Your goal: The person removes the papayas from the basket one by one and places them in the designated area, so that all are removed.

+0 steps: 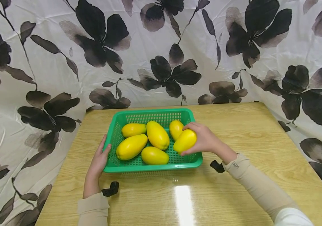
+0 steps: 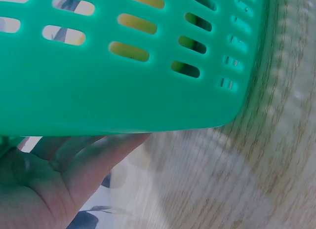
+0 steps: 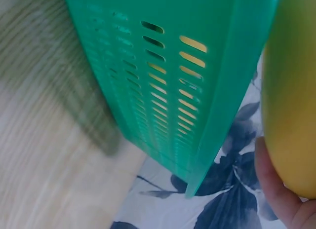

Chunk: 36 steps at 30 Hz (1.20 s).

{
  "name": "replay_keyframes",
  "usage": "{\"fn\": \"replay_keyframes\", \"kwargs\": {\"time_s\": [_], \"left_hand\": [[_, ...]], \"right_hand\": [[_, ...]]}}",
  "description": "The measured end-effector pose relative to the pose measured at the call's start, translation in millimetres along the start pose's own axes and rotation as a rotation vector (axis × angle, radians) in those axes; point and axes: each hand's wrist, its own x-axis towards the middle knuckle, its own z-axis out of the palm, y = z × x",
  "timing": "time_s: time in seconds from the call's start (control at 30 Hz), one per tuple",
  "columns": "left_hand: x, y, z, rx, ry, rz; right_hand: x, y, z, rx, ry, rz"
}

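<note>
A green plastic basket (image 1: 153, 168) with slotted sides stands on the table, holding several yellow mangoes (image 1: 132, 147). My right hand (image 1: 206, 140) grips one mango (image 1: 185, 141) at the basket's right side, thumb on the near side and fingers on the far side. In the right wrist view this held mango (image 3: 291, 100) is beside the rim, with a fingertip against it. My left hand (image 1: 99, 160) holds the basket's left rim, thumb over the edge. Seen from the left wrist, the fingers (image 2: 98, 157) lie along the rim's outer side, partly hidden by the basket.
The wooden table (image 1: 234, 188) extends around the basket. A floral cloth (image 1: 161, 47) hangs behind and at both sides of it. Black wrist-camera mounts sit at the left wrist (image 1: 110, 189) and the right wrist (image 1: 217, 166).
</note>
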Motion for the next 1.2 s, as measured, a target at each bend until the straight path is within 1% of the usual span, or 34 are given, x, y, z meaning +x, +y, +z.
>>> {"fn": "replay_keyframes", "kwargs": {"time_s": [0.1, 0.27, 0.37, 0.47, 0.67, 0.9, 1.03, 1.2], "left_hand": [[0.3, 0.6, -0.2, 0.002, 0.003, 0.001], [0.4, 1.9, -0.3, -0.003, -0.001, -0.008], [0.4, 2.3, -0.4, -0.007, -0.004, -0.014], [0.0, 2.6, -0.6, -0.002, 0.0, -0.009], [-0.5, 2.5, -1.0, 0.001, 0.001, 0.002], [-1.3, 1.4, -1.2, -0.018, -0.009, 0.005], [-1.0, 1.2, -1.3, -0.018, -0.006, 0.001], [-0.7, 1.3, -0.8, -0.021, -0.004, -0.001]], "right_hand": [[-2.0, 3, -3, 0.043, 0.056, -0.012], [-6.5, 13, -6, 0.112, 0.168, -0.059], [-9.4, 21, -8, 0.111, 0.228, -0.077], [-12.5, 25, -12, 0.102, 0.268, -0.07], [-18.5, 28, -21, 0.11, 0.313, -0.046], [-25.7, 48, -27, 0.068, 0.344, 0.002], [-29.1, 57, -30, 0.06, 0.377, 0.017], [-33.6, 69, -31, 0.042, 0.393, 0.05]]}}
